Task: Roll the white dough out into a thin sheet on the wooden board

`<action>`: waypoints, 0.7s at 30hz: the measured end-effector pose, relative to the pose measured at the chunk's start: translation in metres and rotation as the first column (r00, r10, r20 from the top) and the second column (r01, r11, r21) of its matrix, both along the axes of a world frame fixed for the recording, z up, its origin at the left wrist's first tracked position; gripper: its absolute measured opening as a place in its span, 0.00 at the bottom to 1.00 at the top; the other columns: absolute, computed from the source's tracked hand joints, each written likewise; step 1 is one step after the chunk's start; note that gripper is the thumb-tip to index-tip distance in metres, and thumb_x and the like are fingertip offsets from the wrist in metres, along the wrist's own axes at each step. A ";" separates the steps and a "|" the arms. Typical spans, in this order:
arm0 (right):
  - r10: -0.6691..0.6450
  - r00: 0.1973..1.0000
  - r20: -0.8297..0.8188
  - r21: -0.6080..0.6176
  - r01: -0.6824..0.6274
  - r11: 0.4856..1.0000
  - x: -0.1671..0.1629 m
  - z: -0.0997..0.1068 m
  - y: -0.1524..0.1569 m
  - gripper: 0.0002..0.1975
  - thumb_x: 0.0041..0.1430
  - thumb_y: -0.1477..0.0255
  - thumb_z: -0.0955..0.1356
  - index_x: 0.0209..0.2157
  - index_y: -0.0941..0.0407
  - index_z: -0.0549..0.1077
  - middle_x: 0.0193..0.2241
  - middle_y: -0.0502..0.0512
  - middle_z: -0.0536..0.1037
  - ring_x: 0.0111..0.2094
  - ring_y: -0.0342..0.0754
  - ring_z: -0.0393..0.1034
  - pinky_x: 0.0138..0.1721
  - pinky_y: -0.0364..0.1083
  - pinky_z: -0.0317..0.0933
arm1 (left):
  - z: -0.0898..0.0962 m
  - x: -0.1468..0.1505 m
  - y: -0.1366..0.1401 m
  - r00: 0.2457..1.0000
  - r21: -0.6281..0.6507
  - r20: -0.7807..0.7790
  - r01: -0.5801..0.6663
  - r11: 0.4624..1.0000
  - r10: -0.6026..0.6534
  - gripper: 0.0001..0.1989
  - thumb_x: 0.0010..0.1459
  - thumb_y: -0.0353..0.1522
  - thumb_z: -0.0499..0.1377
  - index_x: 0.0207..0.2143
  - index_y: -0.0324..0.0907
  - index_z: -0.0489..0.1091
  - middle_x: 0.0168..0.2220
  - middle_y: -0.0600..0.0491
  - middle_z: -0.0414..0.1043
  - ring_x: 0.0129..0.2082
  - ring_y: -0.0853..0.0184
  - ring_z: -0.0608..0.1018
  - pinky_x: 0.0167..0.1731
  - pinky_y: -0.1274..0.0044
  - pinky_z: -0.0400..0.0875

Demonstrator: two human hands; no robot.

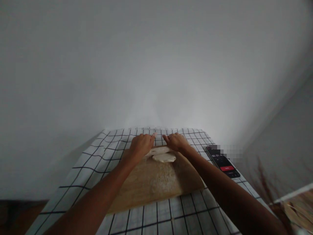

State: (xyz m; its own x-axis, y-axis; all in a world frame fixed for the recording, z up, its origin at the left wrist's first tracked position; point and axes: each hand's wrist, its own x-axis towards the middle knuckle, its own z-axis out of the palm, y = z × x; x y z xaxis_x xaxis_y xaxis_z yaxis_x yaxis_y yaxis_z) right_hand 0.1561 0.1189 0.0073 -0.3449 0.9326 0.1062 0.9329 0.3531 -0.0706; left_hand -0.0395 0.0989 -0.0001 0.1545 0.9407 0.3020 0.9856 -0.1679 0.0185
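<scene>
My left hand (143, 143) is closed on the left end of a pale rolling pin (158, 150). Around its right end is my right hand (176, 141), also closed, with the thumb pointing inward. Most of the pin's ends are hidden under my hands. Just on the near side of the pin lies a flat, roundish piece of dough (164, 158); its far edge meets the pin. Both rest near the far edge of a wooden board (137, 186), which has flour (162, 182) scattered on its middle.
Under the board is a white cloth with a dark grid (146, 222) covering the table. A phone (223, 163) with a running timer lies to the right. A plain wall (156, 65) stands behind the table. Blurred dry stems (264, 179) are at the lower right.
</scene>
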 end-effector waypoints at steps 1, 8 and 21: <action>-0.009 1.000 -0.004 -0.008 0.009 1.000 -0.001 -0.001 0.004 0.40 0.70 0.50 0.45 0.41 0.57 0.80 0.41 0.67 0.82 0.44 0.57 0.77 0.45 0.50 0.64 | 0.001 0.000 0.002 1.000 -0.004 -0.002 0.003 1.000 -0.003 0.36 0.70 0.47 0.35 0.36 0.39 0.79 0.35 0.42 0.80 0.35 0.60 0.80 0.36 0.73 0.67; -0.058 0.996 -0.073 -0.046 0.055 0.997 -0.004 -0.006 0.027 0.29 0.69 0.52 0.56 0.39 0.56 0.82 0.41 0.64 0.82 0.45 0.52 0.76 0.45 0.44 0.62 | 0.001 -0.002 0.019 0.998 -0.056 0.054 0.034 0.998 -0.031 0.35 0.69 0.49 0.37 0.36 0.40 0.79 0.34 0.43 0.80 0.33 0.62 0.80 0.35 0.75 0.66; -0.069 0.997 0.030 -0.107 0.072 0.992 -0.007 -0.016 0.050 0.20 0.66 0.56 0.64 0.44 0.57 0.79 0.42 0.63 0.82 0.42 0.50 0.78 0.39 0.43 0.64 | 0.004 -0.002 0.032 0.993 -0.081 0.105 0.063 0.995 -0.054 0.27 0.67 0.48 0.46 0.34 0.42 0.79 0.33 0.45 0.80 0.35 0.62 0.80 0.36 0.74 0.67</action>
